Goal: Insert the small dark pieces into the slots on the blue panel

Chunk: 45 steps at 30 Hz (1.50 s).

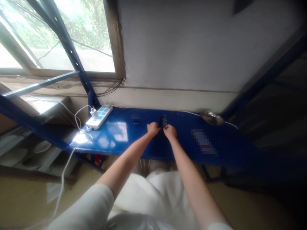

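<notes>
Both my hands are close together over the middle of the blue table [144, 145]. My left hand [153, 128] is closed, its fingertips on a slim dark piece [161, 121] that stands up from them. Right beside it, my right hand [170, 131] pinches a small clear, bumpy strip [164, 120], which looks like a blister pack. The two pieces are nearly side by side; whether they touch is too small to make out. To the left of my hands, two small black pieces [136, 121] sit next to each other on the table.
A white power strip [100, 116] with a plugged-in white charger [94, 113] lies at the table's left end, its cable hanging over the edge. A shiny metal dish [212, 118] is at the back right. A blurred-out item [203, 142] lies nearer. Blue frame posts [82, 75] flank the table.
</notes>
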Each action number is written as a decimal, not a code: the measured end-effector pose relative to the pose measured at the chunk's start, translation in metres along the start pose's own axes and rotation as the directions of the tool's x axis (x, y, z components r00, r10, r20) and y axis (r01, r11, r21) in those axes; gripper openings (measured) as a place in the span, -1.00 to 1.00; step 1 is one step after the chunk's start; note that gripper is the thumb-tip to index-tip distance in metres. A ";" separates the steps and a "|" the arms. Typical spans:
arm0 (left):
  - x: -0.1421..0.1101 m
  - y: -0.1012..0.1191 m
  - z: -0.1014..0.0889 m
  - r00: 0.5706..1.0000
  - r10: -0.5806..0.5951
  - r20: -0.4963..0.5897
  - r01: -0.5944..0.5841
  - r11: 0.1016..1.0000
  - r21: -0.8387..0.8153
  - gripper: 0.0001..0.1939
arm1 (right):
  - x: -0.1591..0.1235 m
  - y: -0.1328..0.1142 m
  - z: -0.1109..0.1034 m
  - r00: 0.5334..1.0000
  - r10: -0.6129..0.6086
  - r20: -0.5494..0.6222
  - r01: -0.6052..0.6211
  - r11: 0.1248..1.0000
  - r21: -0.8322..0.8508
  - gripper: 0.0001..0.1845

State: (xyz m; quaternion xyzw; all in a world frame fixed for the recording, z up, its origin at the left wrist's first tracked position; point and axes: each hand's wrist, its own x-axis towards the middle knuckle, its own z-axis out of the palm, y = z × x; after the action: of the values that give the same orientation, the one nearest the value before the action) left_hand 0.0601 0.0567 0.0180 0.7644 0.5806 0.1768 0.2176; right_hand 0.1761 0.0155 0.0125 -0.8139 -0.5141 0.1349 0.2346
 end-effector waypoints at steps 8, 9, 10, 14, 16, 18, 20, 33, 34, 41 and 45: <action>-0.008 0.002 -0.002 1.000 0.027 -0.010 -0.027 0.998 0.051 -0.75 | 0.004 0.001 -0.001 0.999 -0.007 0.039 0.008 1.000 -0.026 -0.79; -0.011 0.001 -0.005 0.998 0.065 -0.018 -0.063 0.995 0.078 -0.74 | 0.004 0.001 -0.003 0.999 -0.014 0.050 0.016 1.000 -0.026 -0.79; -0.014 0.000 -0.009 0.992 0.124 -0.028 -0.120 0.986 0.113 -0.73 | 0.003 0.001 -0.005 0.998 -0.022 0.060 0.024 0.999 -0.027 -0.78; -0.021 -0.012 -0.045 0.893 0.447 -0.050 -0.418 0.865 0.277 -0.75 | -0.006 0.004 -0.017 0.998 -0.037 0.054 0.038 0.999 -0.018 -0.76; -0.017 -0.019 -0.074 0.867 0.492 -0.076 -0.446 0.837 0.318 -0.75 | -0.013 0.004 -0.024 0.998 -0.047 0.032 0.047 0.999 -0.002 -0.78; -0.009 -0.026 -0.104 0.870 0.479 -0.112 -0.420 0.842 0.339 -0.76 | -0.020 0.000 -0.030 0.997 -0.074 0.003 0.074 0.997 0.020 -0.80; 0.000 -0.034 -0.130 0.883 0.454 -0.121 -0.387 0.848 0.361 -0.78 | -0.026 -0.007 -0.034 0.993 -0.109 -0.035 0.111 0.992 0.055 -0.81; 0.006 -0.081 -0.136 0.918 0.392 0.050 -0.373 0.818 0.438 -0.84 | -0.064 -0.067 -0.037 0.879 -0.477 -0.029 0.473 0.859 0.199 -0.82; 0.006 -0.082 -0.134 0.920 0.388 0.049 -0.368 0.817 0.444 -0.84 | -0.066 -0.069 -0.037 0.874 -0.485 -0.023 0.480 0.855 0.199 -0.82; 0.009 -0.088 -0.130 0.930 0.366 0.047 -0.347 0.826 0.444 -0.84 | -0.068 -0.072 -0.037 0.862 -0.506 -0.013 0.499 0.845 0.192 -0.83; 0.009 -0.090 -0.128 0.929 0.367 0.045 -0.347 0.825 0.446 -0.85 | -0.067 -0.070 -0.036 0.858 -0.514 -0.019 0.507 0.839 0.197 -0.82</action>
State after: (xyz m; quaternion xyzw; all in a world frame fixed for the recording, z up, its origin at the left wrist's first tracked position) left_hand -0.0772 0.1027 0.0773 0.8846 0.4568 0.0929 -0.0128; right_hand 0.1092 -0.0283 0.0784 -0.6181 -0.7005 0.1316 0.3316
